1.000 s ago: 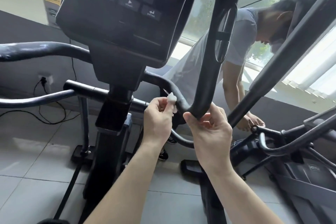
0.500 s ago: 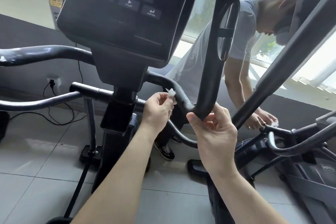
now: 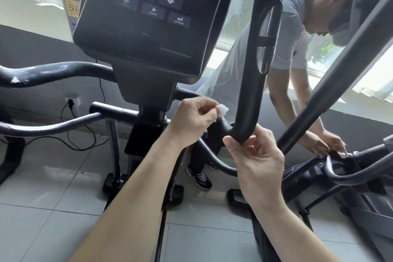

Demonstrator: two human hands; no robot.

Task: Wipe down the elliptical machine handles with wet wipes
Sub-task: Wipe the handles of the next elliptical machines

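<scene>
**A:** Where's the wet wipe?

**B:** The wet wipe (image 3: 222, 110) is a small white wad just left of the upright handle (image 3: 253, 91), low down near its bend. The left hand (image 3: 192, 121) pinches it between thumb and fingertips, with the other fingers curled in. I cannot tell whether the wipe touches the black bar.

**A:** And the right hand?

**B:** The right hand (image 3: 255, 155) comes at the handle's bend from below. Its thumb presses the underside of the curve and its fingers curl up behind it, so it grips the bar there.

**A:** What else is around the handle?

**B:** Left of it and higher is the console (image 3: 153, 27), with arrow, start and enter keys. Further left is a worn handlebar (image 3: 53, 73) with pale scuffs, and lower down a wall socket (image 3: 72, 100) with a plug in it. Behind the handle to the right, a second person (image 3: 293, 34) in a grey T-shirt bends down, reaching to a neighbouring machine (image 3: 350, 168).
</scene>
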